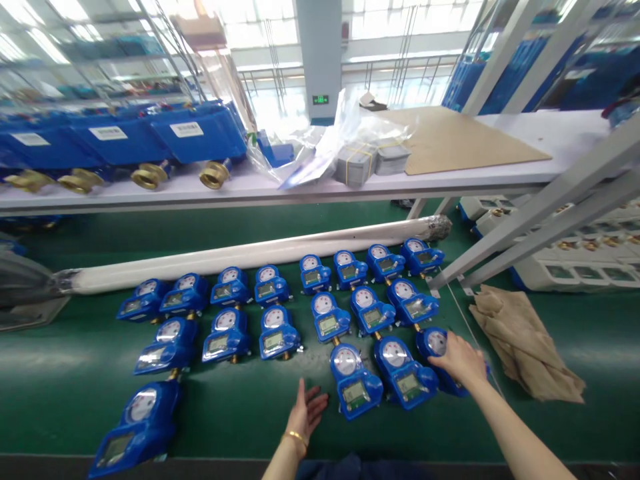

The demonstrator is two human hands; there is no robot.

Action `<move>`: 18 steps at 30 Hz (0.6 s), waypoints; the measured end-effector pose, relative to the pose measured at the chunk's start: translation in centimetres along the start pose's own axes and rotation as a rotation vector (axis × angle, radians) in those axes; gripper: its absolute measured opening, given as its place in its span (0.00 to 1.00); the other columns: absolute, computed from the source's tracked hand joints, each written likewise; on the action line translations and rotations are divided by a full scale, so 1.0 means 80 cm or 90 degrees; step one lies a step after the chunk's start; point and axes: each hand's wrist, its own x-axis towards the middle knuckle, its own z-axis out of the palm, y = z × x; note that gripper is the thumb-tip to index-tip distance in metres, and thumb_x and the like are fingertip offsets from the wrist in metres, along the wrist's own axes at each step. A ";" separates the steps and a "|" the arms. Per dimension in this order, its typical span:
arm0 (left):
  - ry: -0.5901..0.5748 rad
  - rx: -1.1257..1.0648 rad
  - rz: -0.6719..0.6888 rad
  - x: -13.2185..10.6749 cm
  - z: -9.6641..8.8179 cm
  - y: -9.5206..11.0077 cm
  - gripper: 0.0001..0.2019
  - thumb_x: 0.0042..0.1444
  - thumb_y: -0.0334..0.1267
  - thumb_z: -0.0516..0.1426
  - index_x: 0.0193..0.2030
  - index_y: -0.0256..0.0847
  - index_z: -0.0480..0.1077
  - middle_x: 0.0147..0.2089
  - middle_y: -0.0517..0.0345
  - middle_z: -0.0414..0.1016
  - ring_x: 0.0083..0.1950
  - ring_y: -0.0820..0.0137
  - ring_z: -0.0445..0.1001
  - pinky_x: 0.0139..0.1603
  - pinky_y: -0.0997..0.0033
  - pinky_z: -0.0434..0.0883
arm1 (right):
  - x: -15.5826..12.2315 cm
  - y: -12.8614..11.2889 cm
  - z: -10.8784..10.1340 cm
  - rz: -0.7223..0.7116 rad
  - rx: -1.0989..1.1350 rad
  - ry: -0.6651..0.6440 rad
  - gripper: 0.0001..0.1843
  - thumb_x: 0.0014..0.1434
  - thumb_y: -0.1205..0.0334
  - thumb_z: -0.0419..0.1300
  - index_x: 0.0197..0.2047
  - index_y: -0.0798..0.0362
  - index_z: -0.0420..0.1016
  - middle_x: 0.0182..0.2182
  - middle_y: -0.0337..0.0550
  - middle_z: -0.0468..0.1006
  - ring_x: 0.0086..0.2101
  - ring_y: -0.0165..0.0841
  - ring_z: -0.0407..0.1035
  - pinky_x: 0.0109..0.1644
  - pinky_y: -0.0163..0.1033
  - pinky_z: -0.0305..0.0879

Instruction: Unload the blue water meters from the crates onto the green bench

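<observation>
Several blue water meters with round white dials and small grey displays lie in rows on the green bench top. At the front right, my right hand (461, 360) is closed over a water meter (434, 341), covering its display part. A second water meter (406, 373) lies just left of it, with another water meter (354, 380) beside that. My left hand (306, 410) hovers with fingers spread and nothing in it, left of this front row. Farther left, a lone water meter (140, 420) sits near the bench's front edge.
Behind the meters lies a long white wrapped roll (240, 257). A shelf (280, 193) above carries blue meters (200, 133), grey bundled pieces (355, 163), plastic bags and brown board (460, 137). Brown paper (525, 340) and a slanted metal post (540, 203) are at right.
</observation>
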 end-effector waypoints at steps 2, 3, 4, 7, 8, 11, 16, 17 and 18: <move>0.004 -0.037 -0.016 -0.001 -0.009 -0.003 0.34 0.61 0.63 0.40 0.55 0.38 0.68 0.57 0.39 0.76 0.60 0.57 0.73 0.69 0.56 0.58 | 0.005 0.002 0.007 -0.004 0.009 0.000 0.45 0.48 0.44 0.56 0.63 0.62 0.55 0.59 0.62 0.67 0.58 0.51 0.63 0.55 0.55 0.61; 0.007 -0.057 -0.024 -0.002 -0.013 -0.004 0.34 0.61 0.63 0.39 0.55 0.37 0.68 0.57 0.39 0.75 0.61 0.57 0.72 0.69 0.57 0.58 | 0.007 0.003 0.010 -0.004 0.014 0.003 0.47 0.47 0.43 0.56 0.64 0.63 0.54 0.60 0.63 0.66 0.58 0.51 0.63 0.56 0.56 0.60; 0.011 -0.075 -0.030 -0.002 -0.018 -0.005 0.34 0.61 0.63 0.38 0.55 0.37 0.68 0.58 0.39 0.74 0.62 0.56 0.71 0.69 0.57 0.58 | 0.009 0.004 0.012 -0.003 0.021 0.006 0.49 0.46 0.43 0.56 0.65 0.63 0.52 0.60 0.64 0.65 0.58 0.52 0.62 0.57 0.56 0.60; 0.017 -0.111 -0.045 0.000 -0.032 -0.008 0.33 0.62 0.61 0.38 0.54 0.36 0.68 0.60 0.39 0.73 0.65 0.56 0.68 0.69 0.58 0.59 | 0.011 0.004 0.014 0.004 0.045 0.000 0.50 0.44 0.41 0.55 0.65 0.62 0.53 0.61 0.64 0.64 0.59 0.54 0.62 0.58 0.58 0.58; 0.021 -0.115 -0.049 0.002 -0.037 -0.009 0.33 0.63 0.60 0.38 0.54 0.36 0.68 0.60 0.40 0.73 0.65 0.57 0.68 0.68 0.58 0.60 | 0.010 0.003 0.013 0.006 0.052 -0.005 0.50 0.44 0.41 0.55 0.65 0.61 0.52 0.61 0.64 0.64 0.59 0.54 0.62 0.58 0.59 0.58; 0.033 -0.108 -0.047 0.012 -0.052 -0.015 0.31 0.64 0.58 0.39 0.54 0.35 0.69 0.57 0.40 0.76 0.60 0.57 0.73 0.65 0.60 0.64 | 0.009 0.001 0.009 0.005 0.056 -0.021 0.54 0.44 0.40 0.53 0.67 0.66 0.48 0.61 0.65 0.64 0.59 0.54 0.62 0.59 0.58 0.58; 0.051 -0.067 -0.029 0.030 -0.068 -0.027 0.26 0.63 0.55 0.46 0.48 0.35 0.73 0.42 0.41 0.82 0.44 0.59 0.81 0.51 0.62 0.74 | 0.012 0.001 0.011 0.008 0.062 -0.024 0.59 0.44 0.38 0.53 0.68 0.73 0.45 0.59 0.69 0.66 0.56 0.54 0.65 0.60 0.57 0.59; 0.055 -0.054 -0.024 0.033 -0.069 -0.028 0.25 0.63 0.55 0.47 0.45 0.35 0.75 0.40 0.41 0.82 0.41 0.60 0.81 0.49 0.63 0.75 | 0.012 0.003 0.011 0.010 0.069 -0.025 0.59 0.44 0.38 0.53 0.68 0.73 0.45 0.59 0.69 0.66 0.56 0.55 0.65 0.60 0.57 0.59; 0.057 -0.042 -0.019 0.034 -0.070 -0.029 0.25 0.62 0.54 0.47 0.42 0.35 0.76 0.38 0.42 0.82 0.39 0.60 0.81 0.47 0.63 0.75 | 0.013 0.005 0.010 0.012 0.082 -0.028 0.59 0.45 0.37 0.53 0.68 0.73 0.46 0.59 0.70 0.66 0.56 0.56 0.64 0.60 0.58 0.60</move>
